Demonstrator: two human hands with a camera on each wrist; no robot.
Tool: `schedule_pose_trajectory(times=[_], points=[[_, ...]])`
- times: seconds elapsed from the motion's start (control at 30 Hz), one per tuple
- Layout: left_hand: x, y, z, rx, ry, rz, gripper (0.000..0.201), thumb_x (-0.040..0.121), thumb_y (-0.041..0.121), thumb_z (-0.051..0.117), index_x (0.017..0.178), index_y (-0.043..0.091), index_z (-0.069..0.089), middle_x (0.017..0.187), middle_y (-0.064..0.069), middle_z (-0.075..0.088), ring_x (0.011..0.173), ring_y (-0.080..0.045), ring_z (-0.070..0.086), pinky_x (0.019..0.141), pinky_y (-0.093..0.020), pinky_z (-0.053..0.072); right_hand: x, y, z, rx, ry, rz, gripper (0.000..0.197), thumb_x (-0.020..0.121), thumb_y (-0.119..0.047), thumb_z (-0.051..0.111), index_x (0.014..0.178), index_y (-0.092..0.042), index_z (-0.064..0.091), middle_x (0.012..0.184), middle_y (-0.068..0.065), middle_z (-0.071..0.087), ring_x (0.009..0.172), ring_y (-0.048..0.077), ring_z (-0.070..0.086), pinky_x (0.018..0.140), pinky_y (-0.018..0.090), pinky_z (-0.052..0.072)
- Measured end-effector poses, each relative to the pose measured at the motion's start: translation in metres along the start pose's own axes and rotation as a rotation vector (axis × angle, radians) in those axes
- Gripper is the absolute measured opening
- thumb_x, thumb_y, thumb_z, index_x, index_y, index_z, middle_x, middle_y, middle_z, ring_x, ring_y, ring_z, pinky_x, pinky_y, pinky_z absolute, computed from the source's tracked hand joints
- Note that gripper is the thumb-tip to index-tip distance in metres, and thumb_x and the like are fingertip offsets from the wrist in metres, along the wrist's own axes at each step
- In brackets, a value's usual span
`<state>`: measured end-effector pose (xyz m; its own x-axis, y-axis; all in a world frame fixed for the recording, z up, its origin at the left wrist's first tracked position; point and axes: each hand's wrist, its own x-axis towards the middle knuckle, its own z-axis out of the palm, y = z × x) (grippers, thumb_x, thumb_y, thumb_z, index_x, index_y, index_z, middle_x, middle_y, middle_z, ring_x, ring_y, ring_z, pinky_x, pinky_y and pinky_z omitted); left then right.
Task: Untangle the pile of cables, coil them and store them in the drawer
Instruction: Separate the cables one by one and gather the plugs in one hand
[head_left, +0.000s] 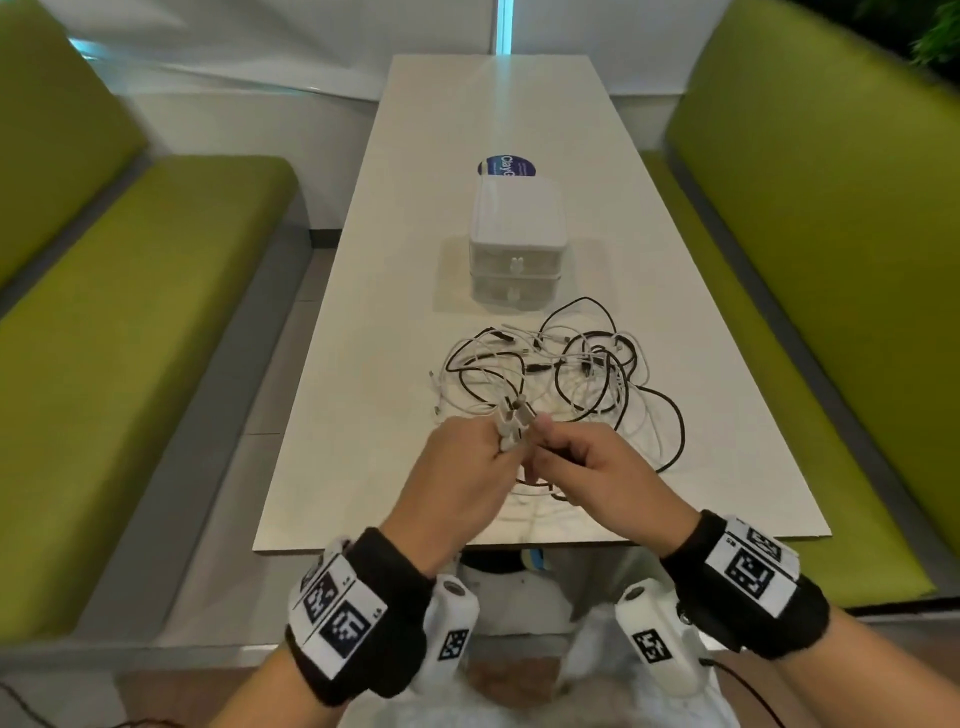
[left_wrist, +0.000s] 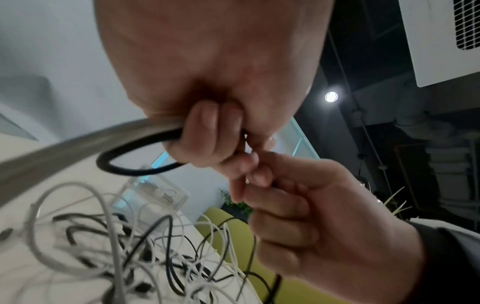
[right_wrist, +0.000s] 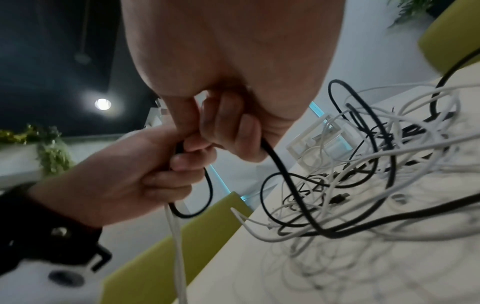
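Note:
A tangle of black and white cables (head_left: 561, 374) lies on the white table (head_left: 363, 415), just in front of a small white two-drawer unit (head_left: 514, 244) whose drawers are closed. Both hands are raised over the table's near end and meet fingertip to fingertip. My left hand (head_left: 483, 447) grips a bunch of white cable ends (head_left: 511, 421) that stick up past its fingers, together with a short black loop (left_wrist: 135, 164). My right hand (head_left: 561, 447) curls its fingers round a black cable (right_wrist: 280, 164) that runs down into the pile.
Green bench seats (head_left: 130, 338) flank the table on both sides. A round blue sticker (head_left: 501, 166) lies behind the drawer unit. Cable loops reach towards the table's right edge (head_left: 800, 467).

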<state>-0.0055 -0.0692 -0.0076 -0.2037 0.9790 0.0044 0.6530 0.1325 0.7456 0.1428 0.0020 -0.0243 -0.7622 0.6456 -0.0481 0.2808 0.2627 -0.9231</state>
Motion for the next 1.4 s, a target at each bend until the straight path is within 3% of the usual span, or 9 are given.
schedule_pose_trajectory(times=[0.3, 0.43, 0.57, 0.67, 0.8, 0.97, 1.1, 1.23, 1.4], points=[[0.017, -0.008, -0.062, -0.319, 0.454, 0.041, 0.054, 0.098, 0.047, 0.044, 0.052, 0.019, 0.044, 0.051, 0.0, 0.043, 0.044, -0.019, 0.034, 0.047, -0.03, 0.029, 0.008, 0.037, -0.014, -0.241, 0.088, 0.02, 0.071, 0.087, -0.071, 0.035, 0.06, -0.005, 0.044, 0.055, 0.002, 0.042, 0.052, 0.011, 0.039, 0.055, 0.025, 0.031], [0.022, -0.016, -0.039, 0.186, 0.364, -0.005, 0.038, 0.101, 0.041, 0.043, 0.092, 0.015, 0.069, 0.081, 0.003, 0.068, 0.07, -0.016, 0.062, 0.063, -0.021, 0.046, 0.017, 0.037, -0.012, -0.287, 0.077, 0.063, 0.068, 0.089, -0.069, 0.029, 0.056, -0.011, 0.045, 0.052, -0.003, 0.045, 0.049, 0.008, 0.042, 0.058, 0.025, 0.036], [0.019, -0.017, -0.02, 0.008, 0.492, 0.144, 0.023, 0.1, 0.02, 0.052, 0.12, 0.021, 0.064, 0.117, 0.008, 0.068, 0.102, -0.003, 0.063, 0.086, -0.018, 0.048, 0.026, 0.027, -0.011, -0.351, 0.048, 0.07, 0.067, 0.091, -0.064, 0.027, 0.06, -0.009, 0.049, 0.055, 0.001, 0.051, 0.052, 0.011, 0.048, 0.061, 0.03, 0.041], [0.012, -0.008, -0.003, -0.042, 0.265, 0.347, 0.036, 0.095, 0.004, 0.053, 0.126, 0.019, 0.062, 0.125, 0.008, 0.063, 0.107, 0.004, 0.06, 0.092, -0.015, 0.047, 0.028, 0.021, -0.008, -0.388, 0.034, 0.073, 0.064, 0.094, -0.059, 0.032, 0.064, -0.007, 0.052, 0.06, 0.013, 0.058, 0.056, 0.023, 0.052, 0.059, 0.039, 0.042], [0.02, -0.013, 0.007, 0.265, 0.066, 0.253, 0.015, 0.092, 0.012, 0.057, 0.103, 0.016, 0.066, 0.097, 0.004, 0.063, 0.089, -0.022, 0.063, 0.075, -0.031, 0.047, 0.022, 0.014, -0.007, -0.381, -0.029, -0.001, 0.043, 0.095, -0.038, 0.051, 0.054, -0.027, 0.045, 0.048, -0.003, 0.043, 0.045, 0.011, 0.038, 0.05, 0.03, 0.03], [0.023, -0.026, -0.016, 0.092, 0.278, 0.202, 0.029, 0.099, 0.027, 0.054, 0.075, 0.02, 0.069, 0.08, 0.001, 0.074, 0.074, -0.007, 0.067, 0.065, -0.024, 0.049, 0.014, 0.017, -0.019, -0.348, 0.042, -0.061, 0.052, 0.092, -0.06, 0.041, 0.06, -0.019, 0.047, 0.056, 0.005, 0.051, 0.052, 0.015, 0.046, 0.056, 0.033, 0.037], [0.028, -0.026, -0.04, 0.098, 0.449, 0.057, 0.054, 0.097, 0.04, 0.052, 0.05, 0.025, 0.03, 0.042, 0.009, 0.031, 0.041, -0.009, 0.034, 0.044, -0.021, 0.023, 0.011, 0.022, -0.03, -0.414, 0.087, -0.079, 0.052, 0.095, -0.058, 0.035, 0.063, -0.02, 0.05, 0.055, 0.002, 0.051, 0.05, 0.008, 0.045, 0.055, 0.025, 0.035], [0.032, -0.029, -0.032, 0.085, 0.453, 0.027, 0.029, 0.098, 0.034, 0.053, 0.082, 0.016, 0.068, 0.078, 0.003, 0.068, 0.071, -0.017, 0.062, 0.063, -0.036, 0.048, 0.016, 0.021, -0.031, -0.547, 0.132, -0.058, 0.054, 0.097, -0.054, 0.033, 0.067, -0.014, 0.052, 0.05, -0.001, 0.047, 0.051, 0.015, 0.048, 0.058, 0.033, 0.042], [0.026, -0.014, -0.001, 0.073, 0.191, 0.335, 0.034, 0.098, 0.02, 0.052, 0.131, 0.024, 0.06, 0.137, 0.011, 0.057, 0.116, -0.002, 0.058, 0.101, -0.021, 0.045, 0.019, 0.02, -0.027, -0.561, 0.103, -0.043, 0.045, 0.098, -0.048, 0.039, 0.069, -0.016, 0.055, 0.053, -0.002, 0.053, 0.051, 0.012, 0.051, 0.056, 0.035, 0.041]])
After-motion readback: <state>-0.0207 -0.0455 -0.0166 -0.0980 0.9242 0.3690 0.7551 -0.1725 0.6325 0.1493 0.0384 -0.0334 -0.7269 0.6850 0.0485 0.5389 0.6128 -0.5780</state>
